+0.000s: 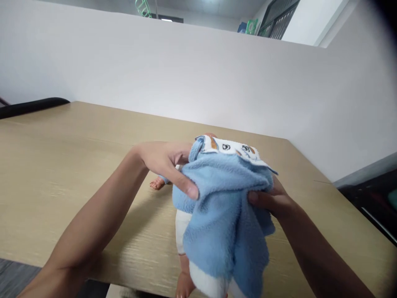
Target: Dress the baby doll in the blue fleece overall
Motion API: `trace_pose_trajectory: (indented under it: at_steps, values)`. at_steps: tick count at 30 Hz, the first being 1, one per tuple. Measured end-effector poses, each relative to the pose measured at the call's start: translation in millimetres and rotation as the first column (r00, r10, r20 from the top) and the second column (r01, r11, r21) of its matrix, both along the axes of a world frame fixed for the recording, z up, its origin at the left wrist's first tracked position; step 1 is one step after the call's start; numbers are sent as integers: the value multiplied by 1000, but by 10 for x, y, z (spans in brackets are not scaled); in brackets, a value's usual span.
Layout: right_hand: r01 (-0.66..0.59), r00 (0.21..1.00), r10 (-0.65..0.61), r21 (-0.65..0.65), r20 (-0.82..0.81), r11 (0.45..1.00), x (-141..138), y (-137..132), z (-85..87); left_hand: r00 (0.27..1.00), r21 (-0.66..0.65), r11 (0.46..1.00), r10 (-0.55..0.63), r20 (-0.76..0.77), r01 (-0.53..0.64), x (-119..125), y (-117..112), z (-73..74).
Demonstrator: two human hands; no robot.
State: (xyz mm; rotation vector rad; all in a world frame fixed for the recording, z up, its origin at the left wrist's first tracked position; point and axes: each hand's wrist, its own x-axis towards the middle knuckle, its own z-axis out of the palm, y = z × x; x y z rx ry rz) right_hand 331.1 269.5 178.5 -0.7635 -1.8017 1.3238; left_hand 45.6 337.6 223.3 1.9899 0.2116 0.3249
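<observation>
A baby doll, its small hand and foot showing, is dressed in blue and white and lies near the front edge of the table. Over it hangs a soft blue fleece garment with a white panel bearing an embroidered animal face. My left hand grips the garment's left side, thumb on the front and fingers hidden behind. On the right side my right hand pinches the cloth, its thumb in front. The doll's head is mostly hidden behind the fabric.
The wooden table stretches back to a white partition wall. A black chair-like edge is at the far left, and a dark object stands beyond the right table edge. Green packaging shows above the partition.
</observation>
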Motion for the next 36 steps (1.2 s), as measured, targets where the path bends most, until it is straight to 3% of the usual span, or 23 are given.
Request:
trace_pose_trajectory:
  at_steps: [2, 5, 7, 9, 12, 16, 19, 21, 23, 28, 32, 36]
  values:
    - [-24, 1000, 24, -38, 8, 999, 1, 0, -6, 1000, -27, 1000, 5, 20, -5, 9, -8, -12]
    - [-203, 967, 216, -104, 135, 974, -8, 10, -18, 999, -43, 998, 36, 21, -35, 33, 7, -34]
    - [-236, 945, 256, -117, 202, 965, -17, 10, -39, 999, -31, 999, 39, -17, -40, 39, 38, -43]
    - [-171, 962, 187, -95, 200, 981, -23, 11, -86, 992, -42, 997, -68, -106, 64, 42, 71, -50]
    - [-50, 996, 56, -82, 74, 995, -16, 30, -202, 948, -95, 967, -249, -197, 235, 55, 101, -72]
    - [25, 999, -28, -108, -22, 994, 9, 74, -332, 976, -78, 981, -185, -114, 177, 74, 100, -126]
    - [-104, 989, 119, -153, 88, 983, 6, 85, -309, 991, -71, 990, -123, -55, 119, 80, 97, -153]
    - [-272, 934, 305, -184, 185, 944, -14, 78, -246, 992, -85, 991, -108, -58, 103, 89, 92, -152]
    - [-362, 886, 395, -170, 245, 917, -36, 68, -188, 990, -92, 991, -110, -83, 102, 106, 79, -133]
    - [-312, 941, 328, -166, 80, 935, 15, 74, -281, 951, -117, 959, -272, -149, 257, 154, 18, -36]
    - [-186, 982, 188, -229, -11, 956, 71, 101, -451, 978, -60, 980, -195, -73, 191, 163, -1, -33]
    - [-198, 980, 200, -169, -5, 966, 16, 123, -465, 968, -171, 954, -250, 10, 248, 116, 3, -154]
